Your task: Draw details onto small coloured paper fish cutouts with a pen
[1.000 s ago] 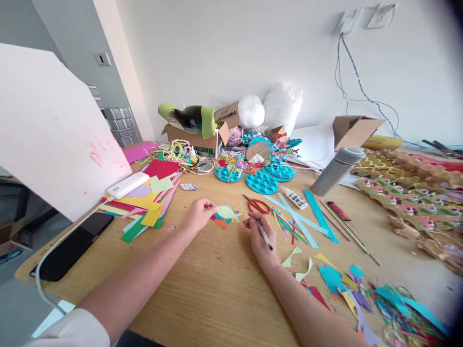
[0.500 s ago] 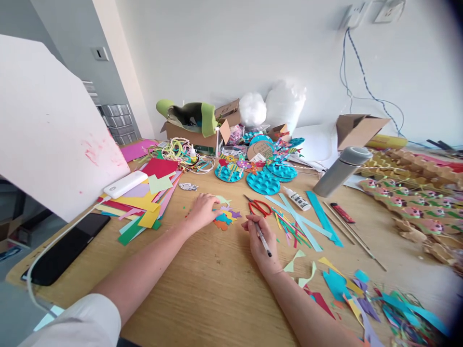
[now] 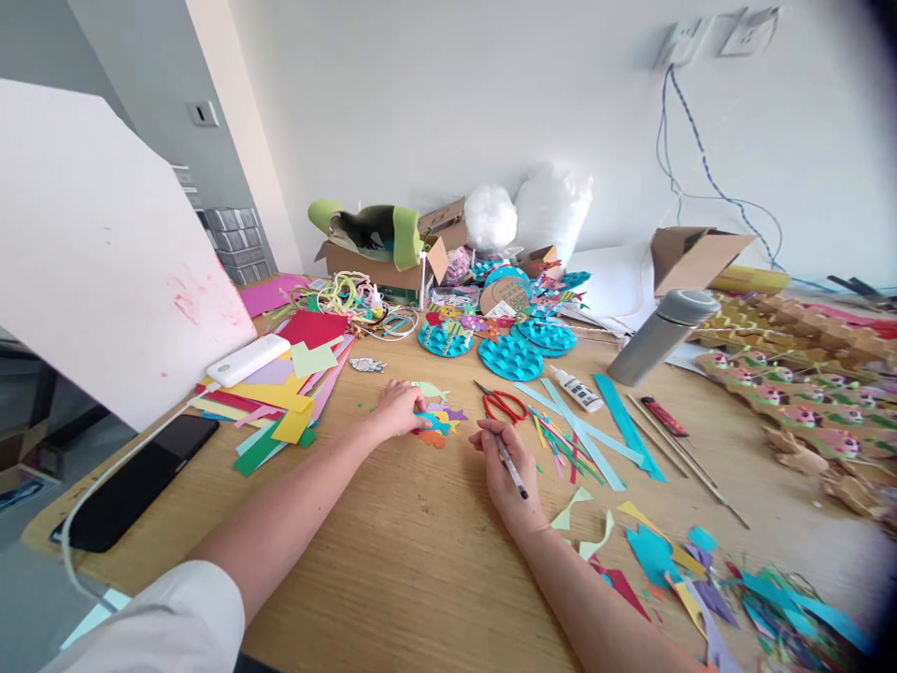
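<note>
Left hand [image 3: 396, 408] flat, fingertips on paper cutouts [image 3: 438, 422] mid-surface [image 3: 420, 561]. Right hand [image 3: 505, 467] closed around pen [image 3: 509, 462], just right of cutouts, red scissors [image 3: 502, 404] beyond.

Nearer the person than the red scissors [image 3: 503, 405], bare tabletop [image 3: 420, 551] lies open. Beyond the scissors, teal discs [image 3: 511, 355] and boxes crowd the way; left of them paper sheets [image 3: 284, 393], right of them paper strips [image 3: 581, 430].
</note>
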The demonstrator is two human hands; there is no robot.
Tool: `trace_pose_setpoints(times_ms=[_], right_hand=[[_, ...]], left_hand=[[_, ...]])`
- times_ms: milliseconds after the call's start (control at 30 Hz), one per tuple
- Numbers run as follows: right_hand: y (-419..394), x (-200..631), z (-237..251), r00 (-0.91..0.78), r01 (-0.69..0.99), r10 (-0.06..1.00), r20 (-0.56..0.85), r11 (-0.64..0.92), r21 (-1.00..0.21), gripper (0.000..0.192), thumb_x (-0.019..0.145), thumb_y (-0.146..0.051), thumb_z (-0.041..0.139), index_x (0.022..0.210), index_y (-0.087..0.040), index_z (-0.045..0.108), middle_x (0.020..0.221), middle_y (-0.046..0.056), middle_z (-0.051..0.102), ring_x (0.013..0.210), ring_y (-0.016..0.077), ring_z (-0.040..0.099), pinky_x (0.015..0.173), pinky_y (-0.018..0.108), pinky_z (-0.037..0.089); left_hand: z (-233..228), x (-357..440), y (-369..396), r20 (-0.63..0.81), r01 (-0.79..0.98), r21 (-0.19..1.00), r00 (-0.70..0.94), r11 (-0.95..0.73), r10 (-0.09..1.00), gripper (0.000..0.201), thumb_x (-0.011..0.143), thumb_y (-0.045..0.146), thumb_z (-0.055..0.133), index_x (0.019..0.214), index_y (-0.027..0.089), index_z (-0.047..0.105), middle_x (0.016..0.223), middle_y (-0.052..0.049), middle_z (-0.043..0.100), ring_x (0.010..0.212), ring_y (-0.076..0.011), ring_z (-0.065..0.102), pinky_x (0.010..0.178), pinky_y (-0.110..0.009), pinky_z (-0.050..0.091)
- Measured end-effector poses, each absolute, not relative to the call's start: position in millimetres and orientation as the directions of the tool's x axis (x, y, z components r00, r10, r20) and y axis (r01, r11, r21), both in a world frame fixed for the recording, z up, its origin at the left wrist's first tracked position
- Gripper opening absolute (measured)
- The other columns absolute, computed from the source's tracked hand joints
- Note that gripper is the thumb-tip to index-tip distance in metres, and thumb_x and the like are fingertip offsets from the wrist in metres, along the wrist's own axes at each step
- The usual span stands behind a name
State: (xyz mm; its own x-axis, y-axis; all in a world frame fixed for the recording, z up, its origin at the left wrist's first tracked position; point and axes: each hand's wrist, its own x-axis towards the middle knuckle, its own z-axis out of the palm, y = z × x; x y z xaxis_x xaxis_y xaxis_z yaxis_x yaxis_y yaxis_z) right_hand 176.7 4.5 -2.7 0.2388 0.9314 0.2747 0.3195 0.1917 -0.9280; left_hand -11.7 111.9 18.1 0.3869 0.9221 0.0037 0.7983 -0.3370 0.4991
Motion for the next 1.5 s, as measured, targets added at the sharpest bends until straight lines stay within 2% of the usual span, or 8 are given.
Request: trace_pose_setpoints(times_ms=[367,500,600,700,933,1200,1400,1500], right_hand=[[5,175,-2,0.258,0.305,0.923,0.285,0.202,-0.931,0.026,0.088,-0.041,0.049,0.097,-0.019,0.059,0.078,0.006,0.068,0.077,0.0214,0.067,0.069,0.032,0.050],[5,176,-4,0.278,0.301,0.918,0.284,0.197,-0.933,0.027,0.089,-0.042,0.049,0.100,-0.019,0.059,0.081,0.006,0.069,0.078,0.0214,0.066,0.070,0.033,0.050],[6,176,-6,0.280,0.312,0.915,0.291,0.200,-0.929,0.027,0.089,-0.042,0.048,0.100,-0.020,0.059,0.082,0.007,0.069,0.078,0.0214,0.066,0.070,0.033,0.051],[6,177,-6,0.275,0.325,0.913,0.301,0.206,-0.923,0.028,0.090,-0.043,0.047,0.101,-0.019,0.059,0.082,0.007,0.069,0.078,0.0212,0.066,0.071,0.033,0.051],[2,176,-2,0.259,0.356,0.910,0.323,0.221,-0.908,0.027,0.090,-0.042,0.048,0.101,-0.020,0.059,0.083,0.006,0.070,0.079,0.0209,0.067,0.071,0.032,0.050],[-2,172,5,0.209,0.410,0.927,0.312,0.206,-0.888,0.025,0.091,-0.042,0.046,0.099,-0.022,0.058,0.086,0.007,0.073,0.081,0.0215,0.070,0.070,0.031,0.051],[-5,171,8,0.067,0.558,0.907,0.416,0.312,-0.769,0.021,0.093,-0.034,0.043,0.101,-0.023,0.059,0.085,0.005,0.073,0.083,0.0220,0.068,0.079,0.034,0.049],[-8,171,11,-0.004,0.605,0.883,0.469,0.376,-0.702,0.020,0.092,-0.031,0.044,0.097,-0.024,0.062,0.079,0.004,0.072,0.079,0.0217,0.066,0.079,0.035,0.048]], left_hand=[[24,-27,101,-0.101,0.651,0.719,0.441,-0.241,0.892,0.035,0.091,0.035,0.056,0.120,0.016,0.054,0.118,-0.009,0.057,0.100,-0.0211,0.059,0.084,-0.042,0.052],[24,-27,71,-0.124,0.620,0.740,0.509,-0.262,0.852,0.031,0.091,0.035,0.056,0.114,0.015,0.056,0.110,-0.007,0.060,0.092,-0.0182,0.061,0.078,-0.037,0.054],[18,-17,45,-0.107,0.638,0.710,0.516,-0.298,0.850,0.019,0.085,0.030,0.065,0.092,0.013,0.061,0.083,-0.002,0.064,0.071,-0.0136,0.061,0.065,-0.029,0.052],[17,-7,29,-0.002,0.670,0.647,0.480,-0.365,0.877,0.010,0.075,0.020,0.071,0.075,0.017,0.061,0.071,0.000,0.063,0.071,-0.0168,0.061,0.065,-0.028,0.047],[32,-12,19,0.223,0.722,0.429,0.498,-0.543,0.838,0.006,0.081,0.021,0.063,0.087,0.020,0.066,0.101,-0.008,0.062,0.106,-0.0268,0.052,0.094,-0.041,0.038],[21,-8,14,0.259,0.738,0.291,0.552,-0.609,0.793,0.026,0.086,0.035,0.059,0.106,0.019,0.065,0.107,-0.010,0.062,0.106,-0.0279,0.053,0.096,-0.043,0.039],[27,-16,26,0.257,0.761,0.287,0.524,-0.582,0.812,0.031,0.089,0.015,0.046,0.117,0.018,0.060,0.121,-0.009,0.059,0.113,-0.0240,0.051,0.100,-0.039,0.037],[42,-20,20,0.227,0.750,0.275,0.558,-0.602,0.798,0.034,0.085,0.006,0.042,0.107,0.018,0.065,0.113,-0.008,0.063,0.108,-0.0243,0.052,0.099,-0.040,0.036]])
